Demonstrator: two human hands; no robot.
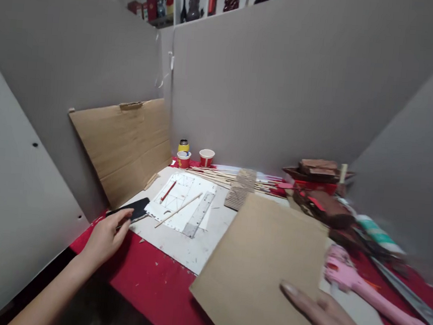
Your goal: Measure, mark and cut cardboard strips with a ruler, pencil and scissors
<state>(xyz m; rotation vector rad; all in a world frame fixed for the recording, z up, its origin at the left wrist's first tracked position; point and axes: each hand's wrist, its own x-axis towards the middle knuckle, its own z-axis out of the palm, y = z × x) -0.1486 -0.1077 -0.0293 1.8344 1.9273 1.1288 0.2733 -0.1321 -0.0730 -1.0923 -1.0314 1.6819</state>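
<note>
Fingers (122, 231) of the left hand (105, 239), at left of centre in the head view, bend at the edge of a dark flat piece (139, 209); from where I stand I cannot tell whether they pinch it or only touch it. Over at lower right, the right hand (324, 313) has its thumb pressed on a brown cardboard sheet (264, 268); its other fingers are mostly hidden beneath, and both hand and sheet run off the bottom edge. That sheet fills the lower middle of the frame and covers part of the white board (171, 247). Things along the right edge are smeared, though I make out a pink glue gun (357, 286). Near the centre stand two paper cups, the left one (183, 159) with something blue inside, the right one's (207, 157) contents unclear. Behind the left cup, a yellow jar (183, 147) is partly blocked.
</note>
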